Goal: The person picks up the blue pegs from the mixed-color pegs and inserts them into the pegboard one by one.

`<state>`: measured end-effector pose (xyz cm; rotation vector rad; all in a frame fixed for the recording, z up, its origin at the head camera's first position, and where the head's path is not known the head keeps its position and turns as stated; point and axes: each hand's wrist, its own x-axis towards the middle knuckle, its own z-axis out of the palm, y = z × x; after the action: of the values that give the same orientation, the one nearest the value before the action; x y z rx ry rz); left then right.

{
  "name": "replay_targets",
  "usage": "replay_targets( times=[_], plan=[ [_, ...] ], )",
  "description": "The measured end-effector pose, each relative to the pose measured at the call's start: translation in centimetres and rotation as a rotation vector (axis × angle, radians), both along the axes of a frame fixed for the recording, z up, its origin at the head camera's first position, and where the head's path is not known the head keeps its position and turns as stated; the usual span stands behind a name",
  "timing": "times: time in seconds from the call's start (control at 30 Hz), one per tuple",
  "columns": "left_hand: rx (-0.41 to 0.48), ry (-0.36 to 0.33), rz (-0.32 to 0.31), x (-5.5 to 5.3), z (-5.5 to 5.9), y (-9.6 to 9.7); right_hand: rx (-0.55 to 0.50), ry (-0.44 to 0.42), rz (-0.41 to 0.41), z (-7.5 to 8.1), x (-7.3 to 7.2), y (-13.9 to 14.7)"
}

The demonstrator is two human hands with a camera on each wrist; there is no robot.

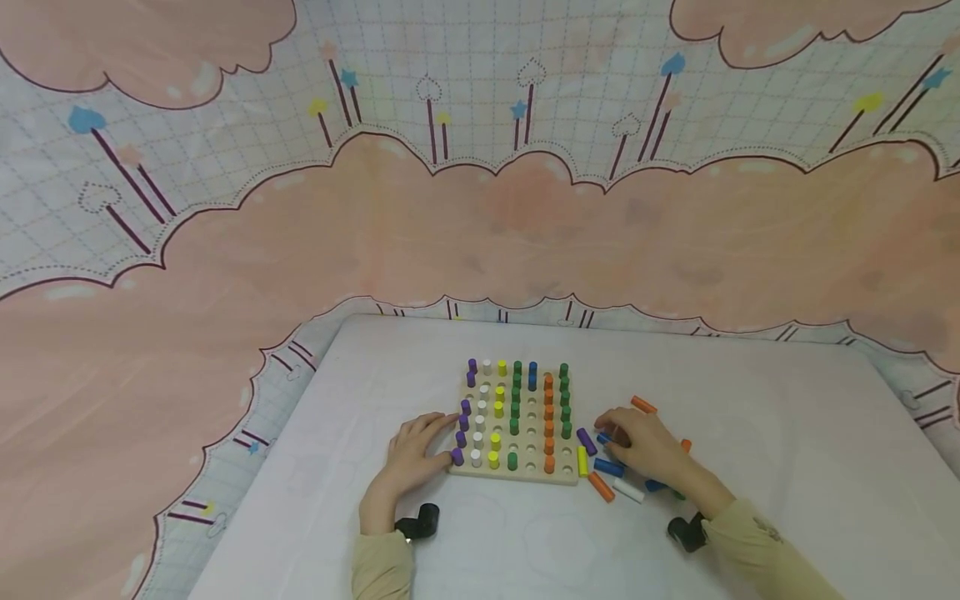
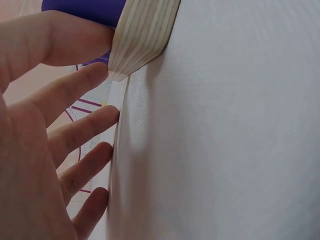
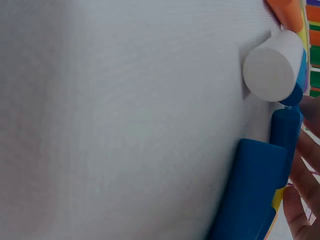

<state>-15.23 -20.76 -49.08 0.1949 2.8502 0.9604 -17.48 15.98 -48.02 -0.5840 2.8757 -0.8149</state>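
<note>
A wooden pegboard holds columns of purple, white, yellow, green, blue and orange pegs. My left hand rests at its left side, fingers extended. In the left wrist view its thumb touches the board's edge beside a purple peg, while the other fingers spread apart. To the right of the board, my right hand pinches a blue peg between thumb and index finger, among loose pegs. Only part of the right hand's fingers shows at the right wrist view's edge.
Around the right hand lie loose pegs: purple, yellow, blue, white and several orange ones. A white cloth covers the table, with a patterned curtain behind. Black devices are worn at both wrists.
</note>
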Motion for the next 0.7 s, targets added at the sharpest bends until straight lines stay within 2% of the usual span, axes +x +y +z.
replay_targets(
  times=[0.37,0.7],
  plan=[
    [0.003,-0.008,0.010,-0.09,-0.16,0.05,0.065,0.049,-0.022,0.06,-0.05,-0.63],
    [0.003,0.001,0.007,0.01,-0.05,0.06,0.054,0.051,-0.012,0.12,0.02,-0.72]
  ],
)
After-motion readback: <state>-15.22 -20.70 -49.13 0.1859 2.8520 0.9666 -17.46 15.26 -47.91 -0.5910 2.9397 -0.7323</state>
